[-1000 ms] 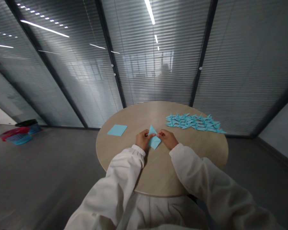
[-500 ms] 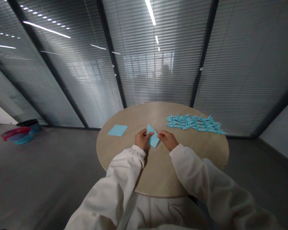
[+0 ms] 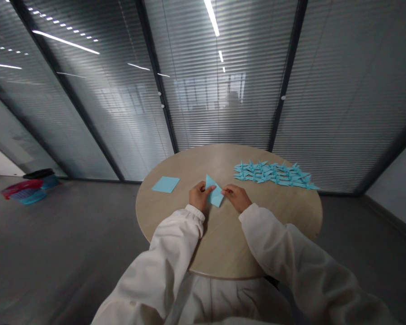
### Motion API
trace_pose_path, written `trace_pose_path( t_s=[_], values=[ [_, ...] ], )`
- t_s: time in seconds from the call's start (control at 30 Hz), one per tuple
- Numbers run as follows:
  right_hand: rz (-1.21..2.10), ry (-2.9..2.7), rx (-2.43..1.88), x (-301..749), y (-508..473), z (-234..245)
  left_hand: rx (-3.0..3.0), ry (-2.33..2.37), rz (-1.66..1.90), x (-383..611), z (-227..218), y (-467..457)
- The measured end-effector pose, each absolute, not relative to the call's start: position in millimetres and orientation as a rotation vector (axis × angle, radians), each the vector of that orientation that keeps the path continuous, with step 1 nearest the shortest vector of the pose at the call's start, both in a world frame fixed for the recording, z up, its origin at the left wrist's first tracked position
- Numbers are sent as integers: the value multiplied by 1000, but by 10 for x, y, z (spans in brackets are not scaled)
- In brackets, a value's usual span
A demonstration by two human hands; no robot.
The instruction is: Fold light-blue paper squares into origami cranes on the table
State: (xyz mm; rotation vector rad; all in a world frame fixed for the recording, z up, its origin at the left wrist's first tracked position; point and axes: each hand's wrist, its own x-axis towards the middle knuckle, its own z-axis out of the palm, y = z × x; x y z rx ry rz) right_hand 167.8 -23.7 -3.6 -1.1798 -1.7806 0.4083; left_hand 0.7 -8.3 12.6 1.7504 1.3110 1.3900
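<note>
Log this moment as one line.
left hand: holds folded blue paper piece | right hand: pinches its right edge | round wood-toned tabletop: flat blue paper sheet at left, folded blue paper figures at far right

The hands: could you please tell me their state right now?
Left hand: closed, holding the pointed folded light-blue paper.
Right hand: closed on the same paper's right corner.

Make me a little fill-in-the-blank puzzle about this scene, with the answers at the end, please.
1. The folded paper held by the left hand and the right hand is light ____.
2. As the person sees it, the cluster of folded figures lies toward the ____ side of the table.
3. The flat sheet lies to the ____ of both hands.
4. The red-and-blue basket stands on the ____.

Missing words: blue; right; left; floor.
</note>
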Motion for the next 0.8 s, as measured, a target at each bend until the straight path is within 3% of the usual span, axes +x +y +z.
trace_pose_path(
  t_s=[0.2, 0.8],
  values=[
    [344, -1779, -1221, 1672, -243, 5, 1721, 1306, 1375, 7, 108, -57],
    [579, -1704, -1141, 1689, -220, -29, 1628, 1211, 1336, 25, 74, -43]
  ],
)
